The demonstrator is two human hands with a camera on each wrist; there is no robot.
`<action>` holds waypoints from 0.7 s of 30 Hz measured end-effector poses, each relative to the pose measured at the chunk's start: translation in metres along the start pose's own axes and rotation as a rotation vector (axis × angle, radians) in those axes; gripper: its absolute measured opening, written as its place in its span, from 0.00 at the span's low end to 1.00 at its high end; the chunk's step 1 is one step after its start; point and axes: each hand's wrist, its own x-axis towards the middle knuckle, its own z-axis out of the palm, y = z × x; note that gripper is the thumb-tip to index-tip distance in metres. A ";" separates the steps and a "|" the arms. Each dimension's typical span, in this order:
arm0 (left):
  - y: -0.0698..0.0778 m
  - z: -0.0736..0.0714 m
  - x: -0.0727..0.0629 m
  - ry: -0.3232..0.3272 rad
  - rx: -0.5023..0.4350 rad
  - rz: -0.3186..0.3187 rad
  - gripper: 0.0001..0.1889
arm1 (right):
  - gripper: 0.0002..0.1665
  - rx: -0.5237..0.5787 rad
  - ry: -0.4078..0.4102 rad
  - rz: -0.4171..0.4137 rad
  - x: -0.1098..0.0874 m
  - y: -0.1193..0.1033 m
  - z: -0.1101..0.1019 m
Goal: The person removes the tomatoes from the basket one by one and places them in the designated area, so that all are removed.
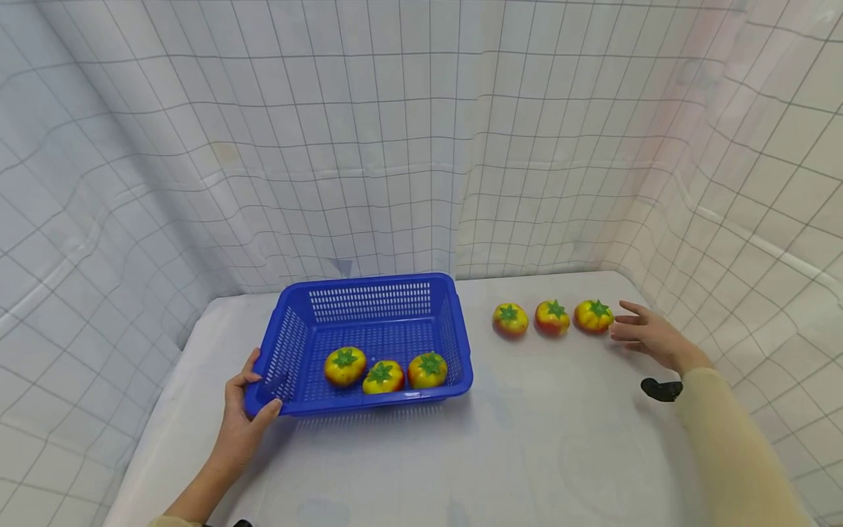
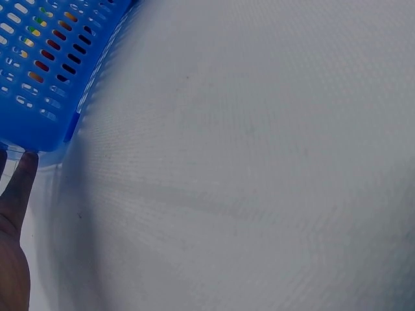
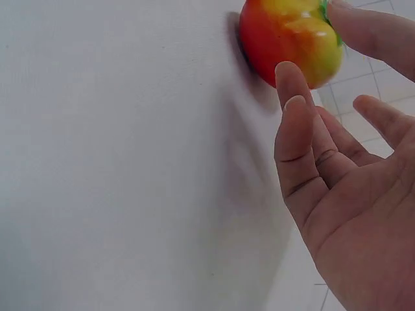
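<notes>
A blue plastic basket (image 1: 375, 329) with slotted walls stands on the left part of the table. My left hand (image 1: 242, 417) grips its near left corner, thumb over the front rim and fingers along the left side. Three glossy red-and-yellow tomatoes with green star-shaped tops lie in the basket, among them the left one (image 1: 345, 367). Right of the basket, three more sit in a row: one tomato (image 1: 510, 320), a middle tomato (image 1: 552, 318) and a right-hand tomato (image 1: 593, 317). My right hand (image 1: 652, 337) is spread beside that last one, fingertips right at its side.
The white cloth-covered table (image 1: 527, 432) ends at a grid-patterned curtain (image 1: 382, 146) at the back, with similar curtains along both sides. A black strap piece (image 1: 661, 389) hangs at my right wrist.
</notes>
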 end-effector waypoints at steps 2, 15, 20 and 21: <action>0.000 0.000 0.000 -0.002 0.009 -0.005 0.24 | 0.54 -0.018 0.016 -0.006 -0.003 -0.003 -0.002; 0.002 0.001 -0.001 0.002 0.036 -0.015 0.24 | 0.50 -0.094 0.092 -0.134 -0.012 -0.042 0.002; 0.002 0.001 0.000 0.003 0.060 -0.011 0.24 | 0.49 -0.131 0.084 -0.196 -0.008 -0.069 0.020; 0.002 0.001 0.000 0.003 0.056 -0.009 0.24 | 0.48 -0.135 0.080 -0.206 -0.007 -0.075 0.025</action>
